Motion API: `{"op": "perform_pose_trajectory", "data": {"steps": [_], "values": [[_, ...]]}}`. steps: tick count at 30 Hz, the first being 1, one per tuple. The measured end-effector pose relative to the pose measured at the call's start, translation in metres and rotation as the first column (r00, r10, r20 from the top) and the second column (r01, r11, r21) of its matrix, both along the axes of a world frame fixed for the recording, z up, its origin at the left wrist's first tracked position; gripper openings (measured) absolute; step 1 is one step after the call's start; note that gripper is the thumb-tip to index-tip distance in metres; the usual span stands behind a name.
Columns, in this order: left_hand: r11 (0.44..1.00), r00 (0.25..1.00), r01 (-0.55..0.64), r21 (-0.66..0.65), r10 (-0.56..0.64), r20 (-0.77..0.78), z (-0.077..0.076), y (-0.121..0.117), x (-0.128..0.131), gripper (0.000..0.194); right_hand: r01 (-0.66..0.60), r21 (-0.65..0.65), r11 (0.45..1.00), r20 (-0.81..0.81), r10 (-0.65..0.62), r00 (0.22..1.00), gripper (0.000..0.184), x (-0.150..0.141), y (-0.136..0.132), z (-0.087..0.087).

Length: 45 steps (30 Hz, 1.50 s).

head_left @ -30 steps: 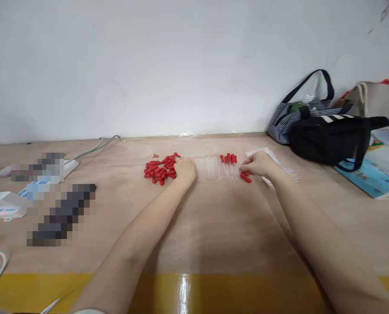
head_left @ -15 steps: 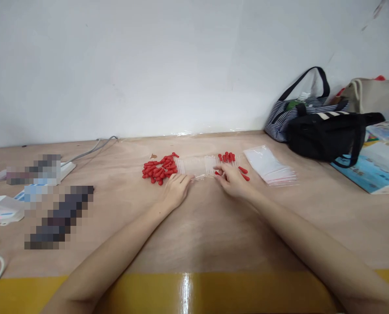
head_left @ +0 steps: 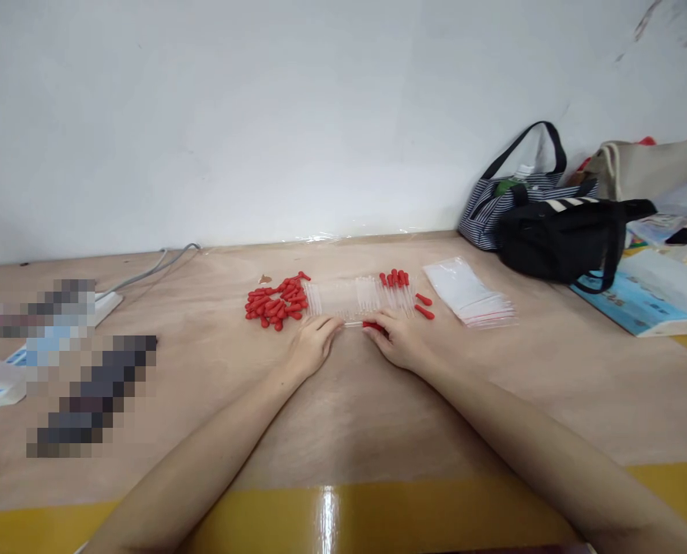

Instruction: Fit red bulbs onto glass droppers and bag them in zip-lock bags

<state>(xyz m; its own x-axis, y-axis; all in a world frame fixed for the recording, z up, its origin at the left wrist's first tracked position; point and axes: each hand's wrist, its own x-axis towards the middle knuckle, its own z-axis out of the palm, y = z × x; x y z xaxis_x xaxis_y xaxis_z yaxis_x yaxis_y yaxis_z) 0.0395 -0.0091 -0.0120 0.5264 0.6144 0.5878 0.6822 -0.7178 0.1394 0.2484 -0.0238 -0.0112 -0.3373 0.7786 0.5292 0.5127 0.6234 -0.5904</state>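
My left hand [head_left: 314, 345] is closed on one end of a thin clear dropper tube [head_left: 353, 325] near the middle of the table. My right hand [head_left: 401, 338] pinches a red rubber dropper bulb [head_left: 371, 326] at the tube's other end; whether the tube sits inside it I cannot tell. Just beyond both hands lies a row of clear tubes [head_left: 335, 296]. Left of the row is a heap of red bulbs [head_left: 274, 304]. On its right, several tubes carry red bulbs [head_left: 395, 278] at their far ends. Loose bulbs [head_left: 425, 312] rest beside my right hand.
A fanned stack of clear zip bags [head_left: 470, 292] lies to the right. Farther right are a black bag [head_left: 556, 242], a striped bag [head_left: 475, 215] and a blue box [head_left: 620, 308]. On the left are a grey cable [head_left: 152, 269] and blurred dark objects.
My right hand has come nearer and slightly left, bringing the red bulb up to the tube in my left hand. The view has shifted slightly.
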Motion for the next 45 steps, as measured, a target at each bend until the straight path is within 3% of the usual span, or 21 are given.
{"op": "perform_pose_trajectory", "data": {"steps": [17,22,39,42,45], "values": [[0.981,0.986,0.162,0.107,-0.156,-0.057,0.0,0.003,-0.003,0.035,-0.072,0.034,0.997,0.024,0.071,0.997,0.018,0.004,0.001,-0.002],[0.977,0.984,0.147,0.155,-0.129,-0.12,-0.001,0.002,-0.001,0.034,-0.113,0.048,0.992,0.062,0.11,0.992,0.016,0.005,0.0,-0.002],[0.976,0.989,0.126,0.179,-0.11,-0.096,-0.002,-0.004,0.011,0.027,-0.118,0.1,0.988,0.156,0.102,0.983,0.014,0.004,0.001,-0.002],[0.977,0.989,0.128,0.172,-0.114,-0.092,-0.001,-0.004,0.011,0.026,-0.143,0.08,0.986,0.123,0.133,0.983,0.016,0.004,0.004,-0.003],[0.987,0.994,0.096,0.128,-0.088,-0.063,0.001,-0.005,0.012,0.025,-0.149,0.012,0.989,-0.052,0.15,0.987,0.018,-0.001,0.007,-0.002]]}}
